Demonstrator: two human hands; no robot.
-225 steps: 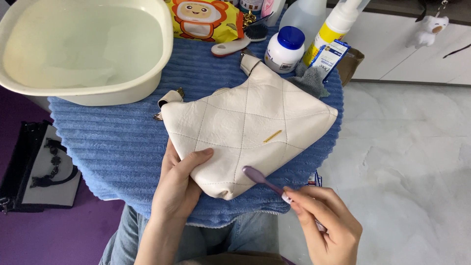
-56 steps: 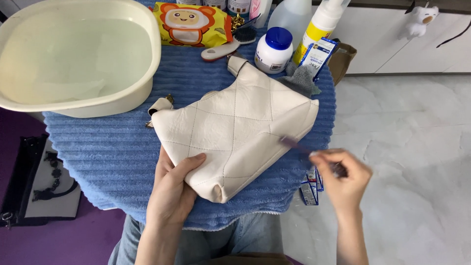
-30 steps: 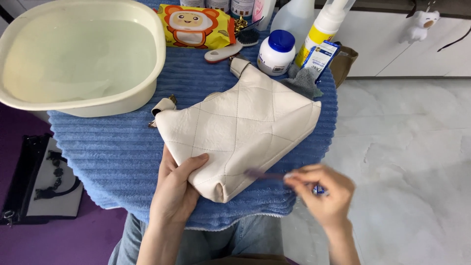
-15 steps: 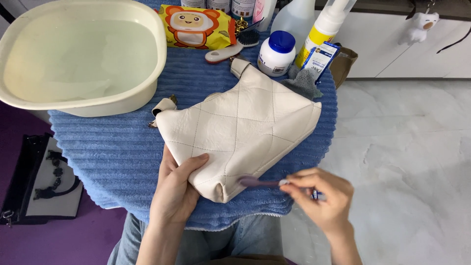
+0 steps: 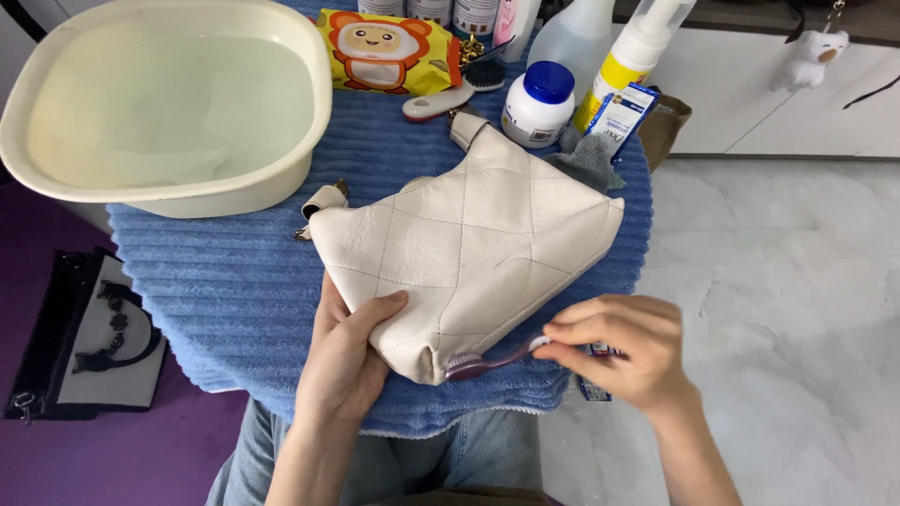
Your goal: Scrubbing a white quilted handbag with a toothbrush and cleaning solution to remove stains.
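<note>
A cream quilted leather bag (image 5: 469, 248) lies flat on a blue ribbed towel (image 5: 234, 281) that covers a round table. My left hand (image 5: 347, 351) rests on the bag's near left corner, thumb on top, pinning it down. My right hand (image 5: 623, 351) grips a purple toothbrush (image 5: 487, 362) by its handle. The brush head touches the bag's near bottom edge, just right of my left hand.
A cream basin of water (image 5: 169, 103) stands at the back left. Behind the bag are a yellow wipes pack (image 5: 389, 47), a white jar with a blue lid (image 5: 536, 105), a spray bottle (image 5: 637, 56), a small brush (image 5: 441, 98) and a grey cloth (image 5: 586, 159). A black bag (image 5: 84, 337) lies on the purple floor.
My right hand came back from the table's right edge and brought the toothbrush leftward and down to the bag's bottom edge. My left hand and the bag stayed put.
</note>
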